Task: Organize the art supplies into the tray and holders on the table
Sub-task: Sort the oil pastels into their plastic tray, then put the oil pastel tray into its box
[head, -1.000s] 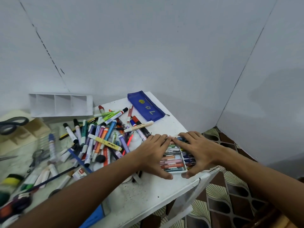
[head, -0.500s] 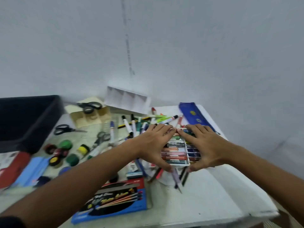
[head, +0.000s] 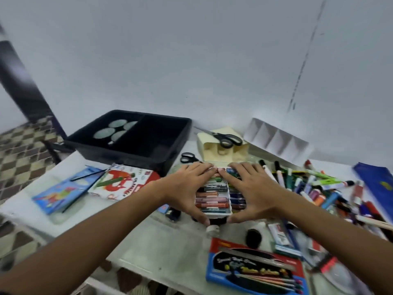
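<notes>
Both my hands clasp the small white box of oil pastels (head: 214, 198) at frame centre: my left hand (head: 187, 188) grips its left side and my right hand (head: 253, 188) its right, fingertips meeting over the far edge, thumbs hooked under the near edge. The pastels lie in rows between my palms.

Change noted: over the last second the grip has stayed the same, but the box has come from the marker pile (head: 314, 186) at the right to the middle of the table. The black tray (head: 178, 137), upper left of centre, has now entered view, just beyond my left fingertips.

Judgement: the box is in transit to that tray, not yet placed. The cream holder (head: 214, 143) and white divided holder (head: 276, 137) stand behind my right hand; markers remain loose.
</notes>
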`<action>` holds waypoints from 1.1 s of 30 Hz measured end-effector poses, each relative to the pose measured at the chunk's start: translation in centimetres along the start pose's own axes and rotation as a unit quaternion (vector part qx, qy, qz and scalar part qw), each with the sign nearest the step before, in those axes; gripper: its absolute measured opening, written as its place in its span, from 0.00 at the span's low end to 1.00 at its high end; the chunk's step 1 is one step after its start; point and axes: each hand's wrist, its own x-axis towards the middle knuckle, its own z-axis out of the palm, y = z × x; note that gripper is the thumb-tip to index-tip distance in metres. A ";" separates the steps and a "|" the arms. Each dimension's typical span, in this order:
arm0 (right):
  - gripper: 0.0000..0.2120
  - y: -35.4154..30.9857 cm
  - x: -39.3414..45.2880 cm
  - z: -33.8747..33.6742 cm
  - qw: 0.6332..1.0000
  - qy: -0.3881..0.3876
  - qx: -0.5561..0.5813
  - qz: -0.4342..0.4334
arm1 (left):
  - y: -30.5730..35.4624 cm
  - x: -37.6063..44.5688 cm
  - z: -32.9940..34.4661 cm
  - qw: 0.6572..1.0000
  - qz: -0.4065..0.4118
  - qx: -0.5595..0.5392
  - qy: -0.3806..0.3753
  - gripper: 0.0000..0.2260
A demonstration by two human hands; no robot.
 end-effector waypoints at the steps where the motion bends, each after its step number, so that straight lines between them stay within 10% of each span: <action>1: 0.58 -0.9 1.1 -0.1 1.000 0.003 -0.003 -0.004 | -1.0 -0.8 0.0 1.000 -0.004 -0.002 -0.003 0.59; 15: 0.56 -6.8 8.9 0.7 0.999 0.018 0.031 -0.008 | -15.3 -10.9 0.6 0.993 -0.075 -0.078 0.041 0.52; 23: 0.56 -8.1 10.5 1.3 0.999 -0.026 0.022 0.003 | -22.9 -14.1 3.8 0.984 -0.119 0.050 -0.123 0.54; 33: 0.56 -9.1 11.0 2.0 0.999 -0.036 0.024 0.008 | -24.4 -11.7 5.9 0.988 -0.090 0.045 -0.118 0.53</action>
